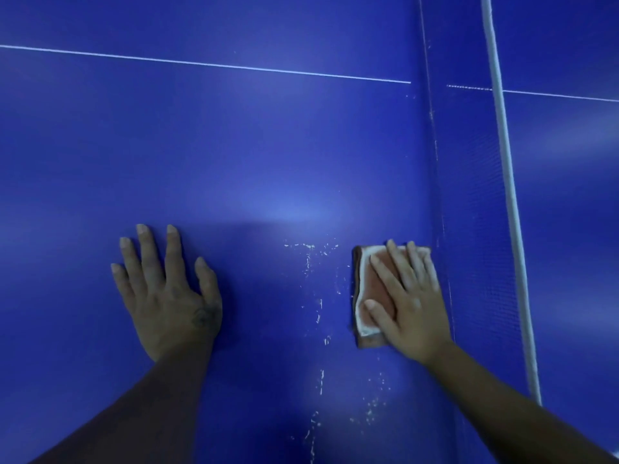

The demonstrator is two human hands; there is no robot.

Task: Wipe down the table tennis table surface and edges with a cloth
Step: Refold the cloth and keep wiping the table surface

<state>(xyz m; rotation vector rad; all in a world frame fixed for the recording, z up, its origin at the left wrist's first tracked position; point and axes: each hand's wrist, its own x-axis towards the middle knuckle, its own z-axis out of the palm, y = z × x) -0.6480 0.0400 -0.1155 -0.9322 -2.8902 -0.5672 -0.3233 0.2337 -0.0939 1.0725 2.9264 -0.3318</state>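
The blue table tennis table point(234, 145) fills the view. A folded orange cloth with a white border point(370, 296) lies flat on it close to the net. My right hand point(408, 296) presses on the cloth with straight, spread fingers. My left hand point(167, 293) rests flat on the bare surface to the left, fingers spread, holding nothing. Pale chipped marks point(318, 313) run down the surface between my two hands.
The net point(475, 229) stands just right of the cloth, with its white top band point(509, 202) running from top to bottom. A thin white centre line point(207, 64) crosses the table far above my hands. The other half of the table point(569, 195) lies beyond the net.
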